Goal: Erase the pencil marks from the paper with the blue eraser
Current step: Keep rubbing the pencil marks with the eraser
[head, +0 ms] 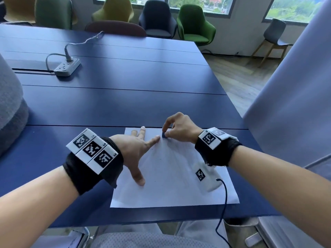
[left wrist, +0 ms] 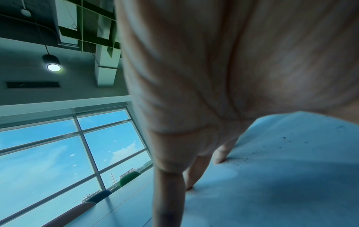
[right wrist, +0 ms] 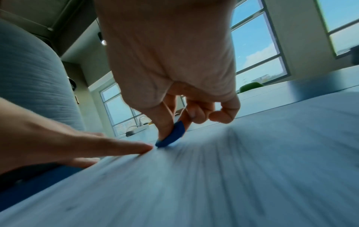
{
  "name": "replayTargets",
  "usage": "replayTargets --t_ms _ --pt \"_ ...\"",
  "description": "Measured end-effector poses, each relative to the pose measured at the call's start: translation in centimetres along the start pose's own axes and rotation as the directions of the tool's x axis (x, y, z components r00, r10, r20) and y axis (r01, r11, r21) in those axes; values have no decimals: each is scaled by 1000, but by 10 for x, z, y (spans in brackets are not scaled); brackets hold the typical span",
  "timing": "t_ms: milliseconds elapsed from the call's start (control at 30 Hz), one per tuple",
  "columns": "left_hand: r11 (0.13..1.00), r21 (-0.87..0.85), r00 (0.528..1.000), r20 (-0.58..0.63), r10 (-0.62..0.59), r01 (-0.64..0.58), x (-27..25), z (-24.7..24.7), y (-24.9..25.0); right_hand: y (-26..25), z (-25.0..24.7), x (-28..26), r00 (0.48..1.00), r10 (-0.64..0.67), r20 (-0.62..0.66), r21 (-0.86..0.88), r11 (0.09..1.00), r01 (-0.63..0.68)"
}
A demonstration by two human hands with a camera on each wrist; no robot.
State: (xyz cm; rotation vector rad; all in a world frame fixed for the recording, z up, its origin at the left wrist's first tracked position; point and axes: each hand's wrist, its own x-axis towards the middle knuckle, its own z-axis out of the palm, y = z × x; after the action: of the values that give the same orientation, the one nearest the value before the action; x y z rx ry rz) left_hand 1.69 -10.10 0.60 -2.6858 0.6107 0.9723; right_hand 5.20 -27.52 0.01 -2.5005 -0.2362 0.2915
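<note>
In the head view the paper (head: 172, 178) is seen whole on the blue table (head: 125, 97), its near edge close to the table's near edge and its far edge along a seam in the tabletop. The eraser (head: 163, 134) shows there only as a small dark blue spot near the far edge of the sheet, mostly hidden by fingers. Its shape is given by the right wrist view alone: a flat blue slab (right wrist: 171, 135) tilted on end, long axis slanting up and away from the sheet, its lower corner pressed on the paper. It is pinched between thumb and forefinger of the right hand (head: 179, 129), the other fingers curled clear of the sheet.

The left hand (head: 136, 149) is laid flat with fingers spread and straight, holding nothing; its forefinger tip (right wrist: 143, 148) lies just beside the eraser, though whether they touch cannot be told. Dark crumbs (left wrist: 287, 142) scattered on the sheet are caught only in the left wrist view. Faint grey streaks are seen fanning across the paper toward the near edge, blurred in the right wrist view.

Bare paper lies on the near side of the eraser; little sheet is left beyond it. A power strip (head: 67, 67) sits well apart at the far left.
</note>
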Motion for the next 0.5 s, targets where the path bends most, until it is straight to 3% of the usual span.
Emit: replayTargets --t_ms 100,233,333,400,500 --pt "1000 -24 1000 3 7 -7 1 1 -1 4 1 0 999 10 -51 18 1000 -9" --pt "999 -53 1000 7 11 -11 2 1 -2 2 1 -10 985 6 170 -10 1000 -4" --pt "999 -46 1000 5 15 -15 3 1 -2 5 2 2 1000 18 -1 25 1000 -18" --pt "999 -51 1000 -1 16 -16 4 2 -3 5 5 1 999 23 -38 33 999 -21" --pt "998 -56 1000 -1 10 -10 4 3 -3 5 3 -13 980 2 199 -13 1000 1"
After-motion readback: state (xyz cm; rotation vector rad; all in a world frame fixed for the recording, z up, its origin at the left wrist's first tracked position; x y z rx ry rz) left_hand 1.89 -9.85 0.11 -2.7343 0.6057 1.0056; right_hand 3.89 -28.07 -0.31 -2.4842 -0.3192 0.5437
